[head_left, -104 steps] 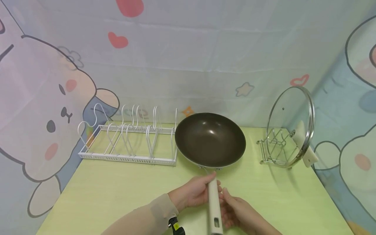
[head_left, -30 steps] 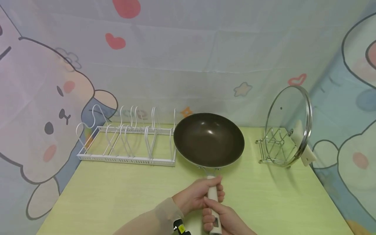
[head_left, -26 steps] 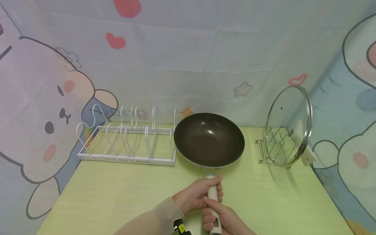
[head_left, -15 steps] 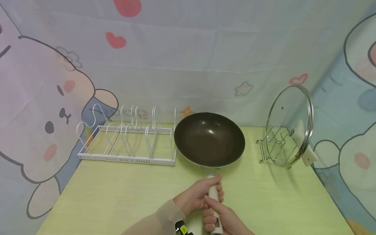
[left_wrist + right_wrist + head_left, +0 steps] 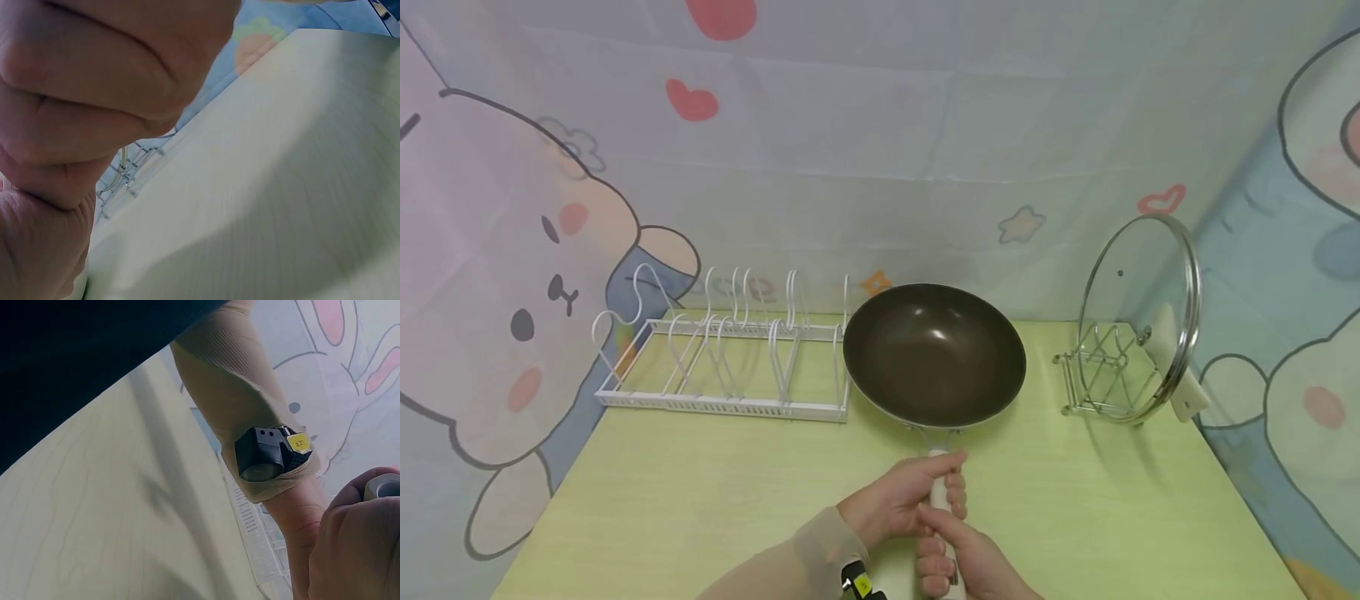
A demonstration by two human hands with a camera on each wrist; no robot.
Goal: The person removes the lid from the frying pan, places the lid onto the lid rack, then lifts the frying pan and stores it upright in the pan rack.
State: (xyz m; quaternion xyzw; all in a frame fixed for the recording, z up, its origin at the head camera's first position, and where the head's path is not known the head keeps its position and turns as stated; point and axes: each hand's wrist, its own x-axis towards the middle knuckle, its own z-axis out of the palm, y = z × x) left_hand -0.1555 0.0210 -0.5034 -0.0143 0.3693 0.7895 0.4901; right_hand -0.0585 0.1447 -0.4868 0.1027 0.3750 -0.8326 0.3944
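In the head view a deep frying pan [image 5: 934,358] with a dark brown inside stands at the middle, its pale handle [image 5: 940,493] pointing towards me. My left hand [image 5: 901,500] grips the handle near the pan, thumb laid across the top. Just behind it, my right hand [image 5: 962,554] holds the handle's rear part, the two hands touching. Curled fingers [image 5: 94,100] fill the left side of the left wrist view. The right wrist view shows the handle's end [image 5: 386,485] poking out of my right hand [image 5: 359,547]. Whether the pan's base touches the table is hidden.
A white wire rack [image 5: 722,407] stands left of the pan, very near its rim. At the right, a small metal stand [image 5: 1101,408] bears an upright glass lid [image 5: 1138,321] and a white utensil [image 5: 1187,400]. A printed cloth [image 5: 880,125] hangs behind the pale green table [image 5: 700,500].
Since the oldest frame, my right hand has moved from beside the handle to gripping it, and my left fingers have closed round it. Over the last second almost nothing has moved.
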